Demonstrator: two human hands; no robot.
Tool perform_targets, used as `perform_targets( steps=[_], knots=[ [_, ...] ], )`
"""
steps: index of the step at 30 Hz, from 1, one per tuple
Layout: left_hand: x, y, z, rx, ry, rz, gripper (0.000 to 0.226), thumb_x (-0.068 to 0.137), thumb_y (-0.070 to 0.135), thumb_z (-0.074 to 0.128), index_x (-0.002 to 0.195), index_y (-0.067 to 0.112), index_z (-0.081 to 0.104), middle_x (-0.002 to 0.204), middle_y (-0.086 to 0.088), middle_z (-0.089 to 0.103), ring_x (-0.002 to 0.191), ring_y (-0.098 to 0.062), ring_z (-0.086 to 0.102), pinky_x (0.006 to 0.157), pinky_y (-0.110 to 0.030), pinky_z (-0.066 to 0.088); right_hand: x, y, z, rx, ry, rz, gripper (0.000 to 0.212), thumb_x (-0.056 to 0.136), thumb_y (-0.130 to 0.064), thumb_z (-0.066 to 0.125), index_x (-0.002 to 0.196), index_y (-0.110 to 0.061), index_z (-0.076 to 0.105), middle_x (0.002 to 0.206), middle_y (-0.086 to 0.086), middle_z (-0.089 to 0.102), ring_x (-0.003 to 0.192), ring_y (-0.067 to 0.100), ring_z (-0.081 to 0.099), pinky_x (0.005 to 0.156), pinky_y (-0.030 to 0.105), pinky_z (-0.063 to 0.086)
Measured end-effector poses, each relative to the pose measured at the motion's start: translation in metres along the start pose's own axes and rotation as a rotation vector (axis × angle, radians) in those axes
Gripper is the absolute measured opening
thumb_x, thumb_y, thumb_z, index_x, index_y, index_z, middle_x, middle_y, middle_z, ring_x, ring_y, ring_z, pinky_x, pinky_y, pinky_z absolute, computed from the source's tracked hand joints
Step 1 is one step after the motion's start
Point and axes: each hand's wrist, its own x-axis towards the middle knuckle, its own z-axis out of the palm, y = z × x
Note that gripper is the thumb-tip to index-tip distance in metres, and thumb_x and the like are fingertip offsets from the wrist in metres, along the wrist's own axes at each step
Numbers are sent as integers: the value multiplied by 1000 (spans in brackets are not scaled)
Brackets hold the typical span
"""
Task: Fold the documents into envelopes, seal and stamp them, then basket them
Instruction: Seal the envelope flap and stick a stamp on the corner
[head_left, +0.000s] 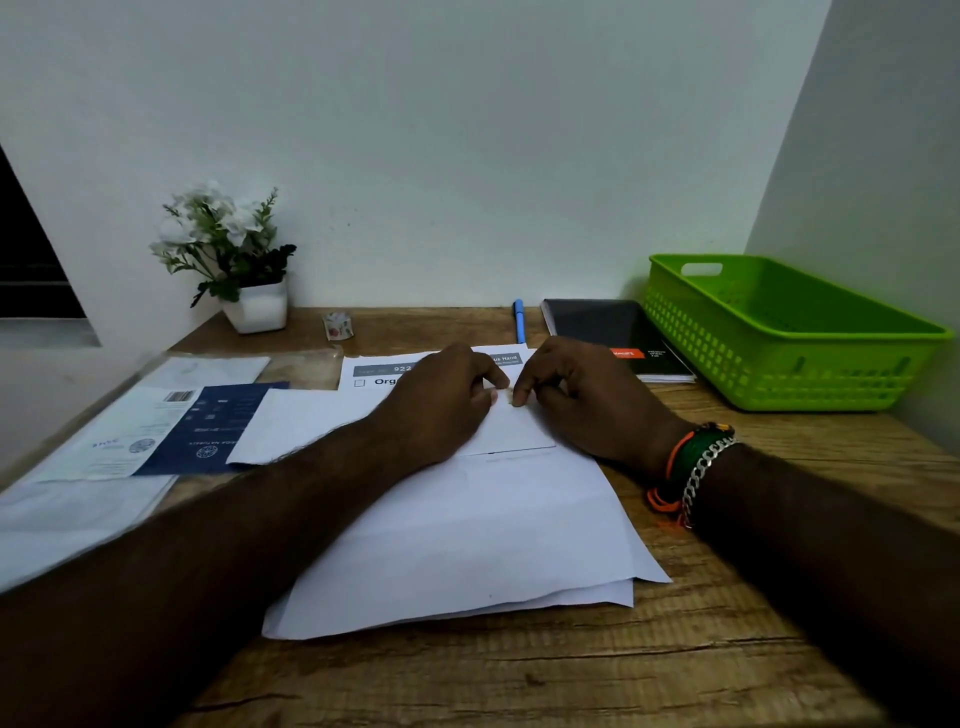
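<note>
On the wooden worktop (675, 649), both hands meet over a folded white document (511, 426) atop loose sheets (467, 535). Left hand (441, 400) and right hand (576, 395) have curled fingers pinching its fold. Green basket (779, 358) sits at far right.

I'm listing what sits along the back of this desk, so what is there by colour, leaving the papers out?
White: 1, flower pot
Blue: 1, pen
Black: 1, notebook
Green: 1, basket
Patterned: 1, tape roll
Total: 5
</note>
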Motion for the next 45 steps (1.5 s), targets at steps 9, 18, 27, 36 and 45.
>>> perform_targets(
  steps=[9,18,27,36,45],
  knots=[
    [-1,3,-2,5,-11,-10,22,100,21,59,117,27,71,102,1,60,97,-16,57,90,-33,46,4,4,3,-107,-2,47,40,83,0,55,96,-27,82,100,4,66,97,22,63,84,34,50],
    [-1,1,0,0,11,-3,22,100,19,60,117,25,73,100,0,60,88,-13,53,81,-29,42,3,7,0,-46,10,-13,35,81,-2,57,96,-20,84,100,7,67,96,23,65,83,31,49],
    [0,1,1,7,12,1,23,100,21,60,118,26,73,103,1,60,90,-12,53,80,-28,39,1,4,-1,69,11,-46,33,79,-10,54,89,-19,85,98,-1,68,92,13,64,79,21,47],
    [-1,1,0,12,19,3,23,100,20,59,117,24,74,100,1,60,91,-14,54,84,-31,44,2,4,-2,64,92,94,33,77,0,52,66,-18,78,81,1,73,76,15,65,71,29,48],
    [-2,1,-1,-5,28,-8,21,98,20,61,114,23,74,97,2,63,88,-12,54,81,-31,43,1,8,4,-26,2,-72,42,81,5,56,97,-23,84,102,-3,70,95,13,66,81,26,50]
  ],
)
